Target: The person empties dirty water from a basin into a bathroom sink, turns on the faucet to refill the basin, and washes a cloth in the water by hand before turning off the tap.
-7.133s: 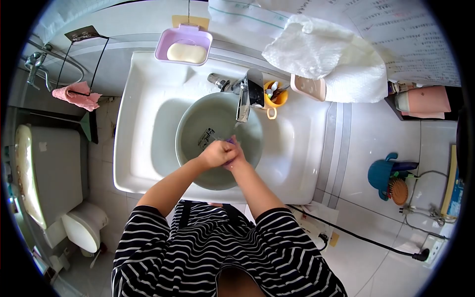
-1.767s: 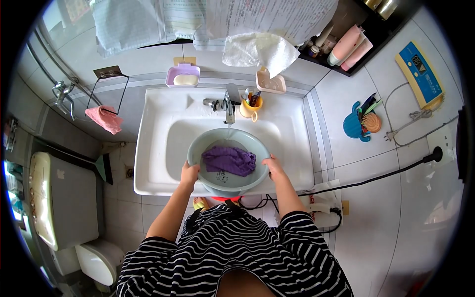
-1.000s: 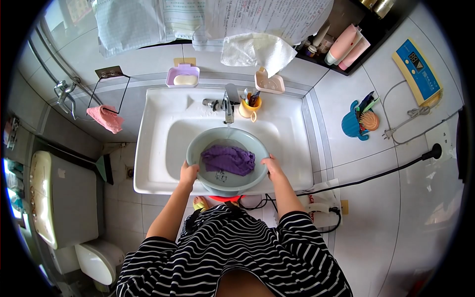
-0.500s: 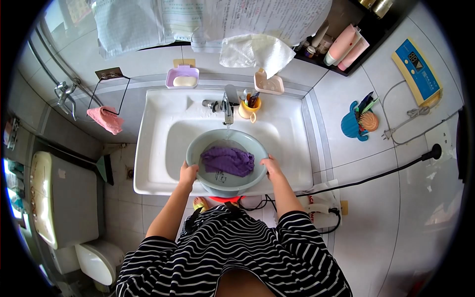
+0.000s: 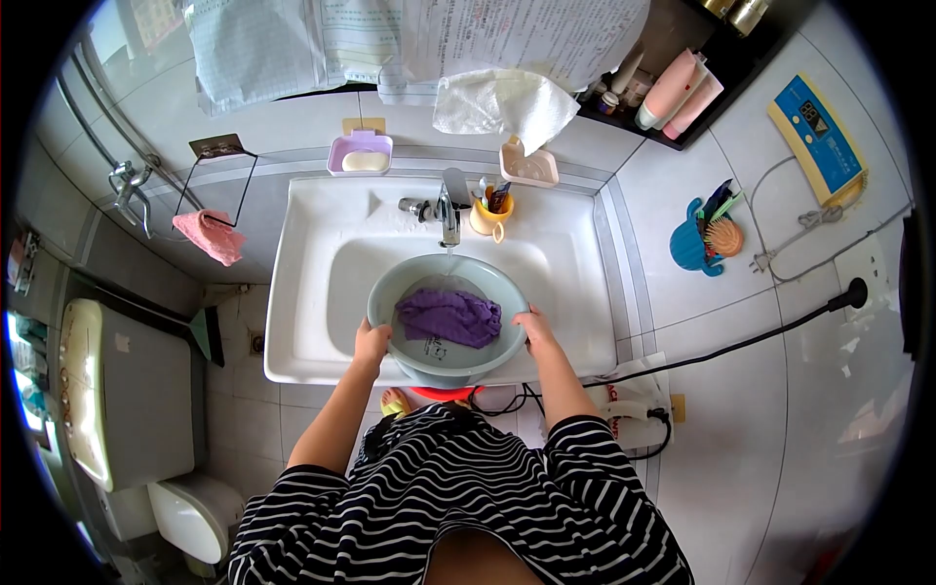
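A pale grey-green wash basin sits in the white sink, its near side at the sink's front edge. Inside it, a bunched purple cloth lies in water. My left hand grips the basin's rim on the left, thumb over the edge. On the opposite side my right hand is closed on the rim too. The faucet stands just beyond the basin's far rim, with a thin stream of water seemingly falling from its spout. Fingers under the rim are hidden on both hands.
Behind the sink are a yellow cup with brushes, a purple soap dish and a pinkish dish. A black cable crosses at right. A toilet stands at lower left; a pink cloth hangs on a rack.
Almost nothing differs. Both hands keep hold of the basin in the same place, and the view has shifted very slightly.
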